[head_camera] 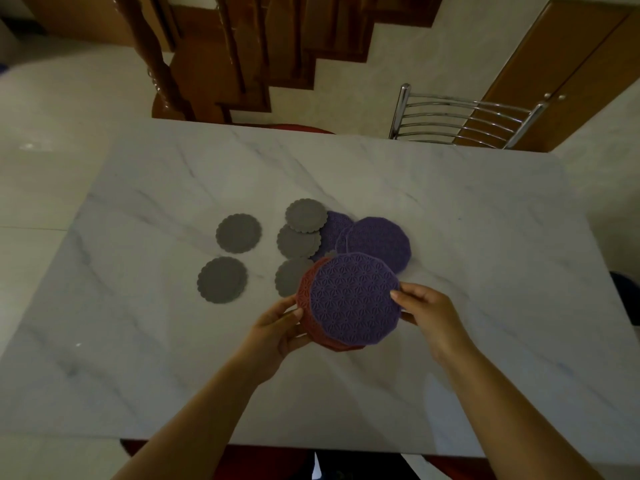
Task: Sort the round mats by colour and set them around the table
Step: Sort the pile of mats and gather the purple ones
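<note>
Lattice-patterned purple mat (353, 299), scalloped grey mats (239, 233)

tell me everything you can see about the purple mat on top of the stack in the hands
The purple mat is a thin, many-sided near-round disc with an openwork star-and-flower lattice, rubbery-looking. It is roughly flat, face up, on top of a stack of reddish mats that shows at its left and lower edges. The right hand pinches its right edge, with a fingertip on top; the left hand holds the stack from the left. It hides part of a grey scalloped mat, above the near middle of the marble table.
</note>
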